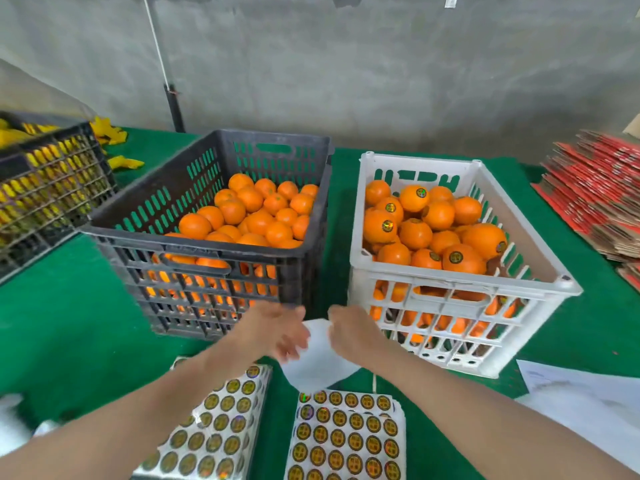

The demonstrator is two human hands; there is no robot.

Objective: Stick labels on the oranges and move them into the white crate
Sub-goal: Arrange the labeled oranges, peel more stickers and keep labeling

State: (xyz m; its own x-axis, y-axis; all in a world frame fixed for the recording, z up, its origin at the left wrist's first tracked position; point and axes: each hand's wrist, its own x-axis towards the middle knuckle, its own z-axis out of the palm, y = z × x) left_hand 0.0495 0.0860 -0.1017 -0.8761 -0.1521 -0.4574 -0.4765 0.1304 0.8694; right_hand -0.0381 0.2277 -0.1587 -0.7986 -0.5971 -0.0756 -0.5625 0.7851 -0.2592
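Note:
Unlabelled oranges (256,216) fill the black crate (145,233) on the left. The white crate (460,285) to its right holds oranges with round dark labels (389,226). Two label sheets lie near me, a left sheet (221,420) and a right sheet (346,438), both covered with round stickers. My left hand (277,330) hovers in front of the black crate, blurred, with its fingers loosely spread. My right hand (349,334) is in front of the white crate and pinches the top edge of a blank white backing sheet (318,365) that hangs between the hands.
Green cloth (69,323) covers the table. A second black crate (52,181) with yellow items stands at the far left. Red flattened cartons (595,192) are stacked at the right. White paper (581,393) lies at the near right, and a dark pole (175,109) rises behind the crates.

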